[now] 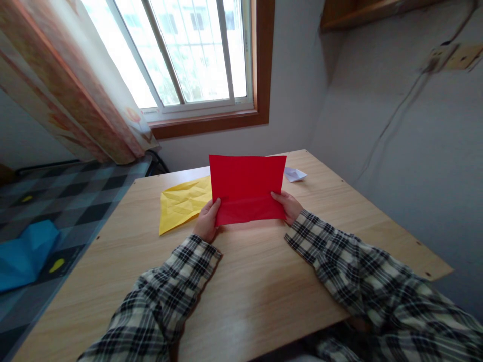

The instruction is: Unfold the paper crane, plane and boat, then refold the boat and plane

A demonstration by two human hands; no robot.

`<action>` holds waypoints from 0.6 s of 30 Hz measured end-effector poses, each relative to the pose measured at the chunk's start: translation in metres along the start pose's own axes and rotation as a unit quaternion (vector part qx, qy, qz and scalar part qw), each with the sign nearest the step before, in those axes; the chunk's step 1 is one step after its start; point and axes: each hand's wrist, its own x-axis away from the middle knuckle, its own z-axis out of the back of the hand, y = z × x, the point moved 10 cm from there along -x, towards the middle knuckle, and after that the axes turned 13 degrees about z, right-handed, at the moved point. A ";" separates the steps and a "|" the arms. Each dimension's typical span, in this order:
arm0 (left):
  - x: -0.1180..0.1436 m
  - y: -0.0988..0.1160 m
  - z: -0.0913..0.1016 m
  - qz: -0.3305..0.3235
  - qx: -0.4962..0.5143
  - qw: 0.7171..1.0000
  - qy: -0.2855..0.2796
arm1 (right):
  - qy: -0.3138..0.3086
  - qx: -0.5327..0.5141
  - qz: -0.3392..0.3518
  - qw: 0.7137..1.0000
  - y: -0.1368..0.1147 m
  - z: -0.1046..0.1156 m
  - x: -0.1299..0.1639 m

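A sheet of red paper is held up over the table, tilted toward me, with a faint crease across its lower part. My left hand pinches its lower left edge, thumb on the front face. On the other side, my right hand grips the lower right edge the same way. The fingers behind the paper are hidden. Left of the red sheet lies a creased yellow paper, partly covered by it. A small folded white paper rests behind and to the right.
The wooden table has its far edge near the wall below a window. On the left, a blue folded paper lies on a checked bed cover. A cable hangs from a wall socket at right.
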 end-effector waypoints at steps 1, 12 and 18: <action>-0.001 0.001 0.000 0.000 0.005 1.000 -0.005 | -0.007 -0.002 -0.002 1.000 -0.001 -0.002 0.000; -0.003 -0.014 -0.003 0.089 0.104 0.990 -0.044 | -0.083 -0.025 -0.035 0.996 -0.004 -0.021 0.006; -0.002 -0.014 -0.008 0.092 0.111 0.987 -0.070 | -0.051 0.012 -0.041 0.998 0.004 0.004 0.003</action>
